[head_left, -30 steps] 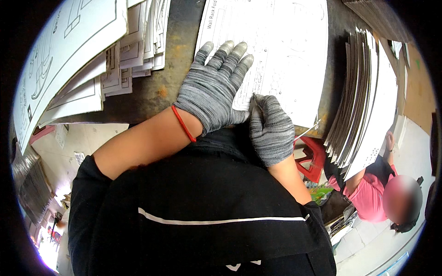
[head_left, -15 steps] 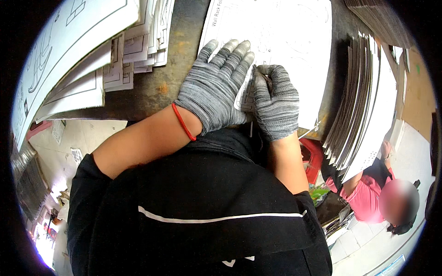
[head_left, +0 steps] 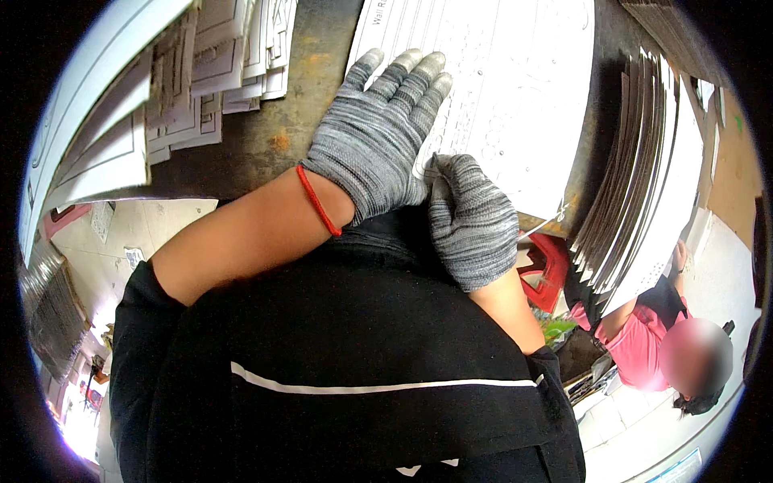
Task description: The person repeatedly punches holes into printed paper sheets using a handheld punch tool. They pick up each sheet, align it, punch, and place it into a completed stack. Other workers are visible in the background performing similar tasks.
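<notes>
A white printed sheet [head_left: 527, 105] with line drawings lies on the dark worktable. My left hand [head_left: 378, 137], in a grey striped knit glove, rests flat on the sheet's left part with its fingers stretched out. Beside it, at the sheet's near edge, my right hand [head_left: 473, 221] is closed, in a matching glove. Its curled fingers hide whatever they hold. A red cord bracelet [head_left: 317, 201] circles my left wrist.
Loose stacks of printed sheets [head_left: 173, 97] stand at the left. A tall pile of cards [head_left: 636, 177] leans at the right, with another stack [head_left: 676, 36] behind. The worktable [head_left: 314, 76] has rust-coloured marks. A person in pink [head_left: 640, 350] is at the lower right, near a red object [head_left: 547, 274].
My right hand has drawn back toward my body, from over the sheet to its near edge, and stays closed. My left hand remains flat, its fingers slightly more spread.
</notes>
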Demonstrator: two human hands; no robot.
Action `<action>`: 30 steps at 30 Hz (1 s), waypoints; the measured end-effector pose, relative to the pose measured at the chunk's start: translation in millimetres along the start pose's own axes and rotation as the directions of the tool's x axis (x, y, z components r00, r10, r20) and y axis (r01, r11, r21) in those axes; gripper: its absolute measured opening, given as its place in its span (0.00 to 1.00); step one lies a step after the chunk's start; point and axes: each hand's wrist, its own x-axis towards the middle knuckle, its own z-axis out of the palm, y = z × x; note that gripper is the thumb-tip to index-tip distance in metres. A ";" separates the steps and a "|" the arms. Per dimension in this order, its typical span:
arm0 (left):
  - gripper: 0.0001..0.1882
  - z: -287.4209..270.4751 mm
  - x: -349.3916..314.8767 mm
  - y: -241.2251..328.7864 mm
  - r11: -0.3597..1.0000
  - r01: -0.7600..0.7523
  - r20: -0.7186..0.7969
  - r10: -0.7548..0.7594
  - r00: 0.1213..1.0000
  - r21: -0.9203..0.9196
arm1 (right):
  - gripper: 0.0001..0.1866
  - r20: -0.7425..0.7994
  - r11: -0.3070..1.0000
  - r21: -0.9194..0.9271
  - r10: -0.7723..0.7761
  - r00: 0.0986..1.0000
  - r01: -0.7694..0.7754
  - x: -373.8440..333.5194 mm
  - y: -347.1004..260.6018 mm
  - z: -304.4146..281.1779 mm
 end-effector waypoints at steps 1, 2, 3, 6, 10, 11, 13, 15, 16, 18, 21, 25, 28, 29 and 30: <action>0.54 0.7 -0.2 -0.6 1.000 0.000 0.001 0.000 1.000 0.000 | 0.08 0.013 1.000 0.017 -0.006 1.000 0.005 -3.8 0.1 0.0; 0.55 0.5 0.3 -1.0 1.000 -0.001 -0.001 0.001 1.000 0.008 | 0.08 0.018 0.999 0.038 -0.017 1.000 0.017 -5.9 0.4 -0.4; 0.57 1.8 -0.6 -1.2 1.000 0.006 0.006 -0.006 1.000 0.031 | 0.09 0.022 0.999 0.021 -0.026 0.999 0.025 -7.3 2.1 1.0; 0.58 -1.7 0.0 1.0 0.996 0.016 0.041 -0.020 0.999 0.085 | 0.10 0.052 1.000 0.010 0.008 0.999 -0.008 -6.1 1.1 -0.3; 0.58 -2.6 -2.6 -1.6 0.998 -0.017 -0.037 0.015 0.999 -0.055 | 0.09 -0.064 0.961 0.271 0.083 0.994 -0.063 -8.9 8.5 -3.3; 0.56 -5.6 -6.2 -4.2 0.994 -0.002 -0.043 -0.003 0.999 -0.108 | 0.09 -0.164 0.962 0.273 0.069 0.984 -0.022 -12.5 12.0 -5.3; 0.51 -21.6 -19.5 -9.2 0.955 0.063 -0.092 -0.093 0.991 -0.289 | 0.09 -0.301 0.960 0.256 0.187 0.935 -0.110 -28.9 34.1 -14.1; 0.46 -7.3 -47.8 -28.1 0.870 0.039 -0.323 -0.223 0.920 -0.491 | 0.10 -0.462 0.946 0.300 0.254 0.850 -0.120 -33.1 56.1 -18.7; 0.44 2.1 -58.0 -35.1 0.790 0.001 -0.372 -0.289 0.882 -0.613 | 0.11 -0.538 0.932 0.353 0.269 0.799 -0.076 -35.7 67.5 -19.4; 0.41 -25.5 -59.9 -29.0 0.457 0.341 0.129 -0.434 0.892 -0.822 | 0.18 -0.411 0.857 0.492 0.386 0.826 -0.156 -51.1 87.9 -22.7; 0.37 -40.0 -63.7 -19.0 0.351 0.395 0.206 -0.467 0.860 -0.849 | 0.24 -0.364 0.866 0.484 0.328 0.872 -0.124 -57.5 80.8 -25.8; 0.26 -51.9 -60.4 -6.6 0.030 0.083 0.061 -0.450 0.891 -0.996 | 0.25 -0.429 0.837 0.541 0.362 0.828 -0.086 -60.8 80.2 -21.3; 0.32 -94.8 -67.2 15.3 0.113 0.347 0.308 -0.269 0.913 -0.931 | 0.25 -0.472 0.834 0.551 0.320 0.822 -0.008 -66.8 84.4 -23.1; 0.33 -92.4 -68.2 23.1 0.238 0.147 0.095 -0.215 0.972 -0.960 | 0.26 -0.482 0.802 0.596 0.382 0.789 -0.024 -68.5 87.5 -22.8; 0.32 -94.1 -72.8 25.3 0.306 0.078 0.027 -0.169 0.985 -0.949 | 0.23 -0.455 0.776 0.629 0.410 0.790 -0.041 -69.7 88.5 -29.1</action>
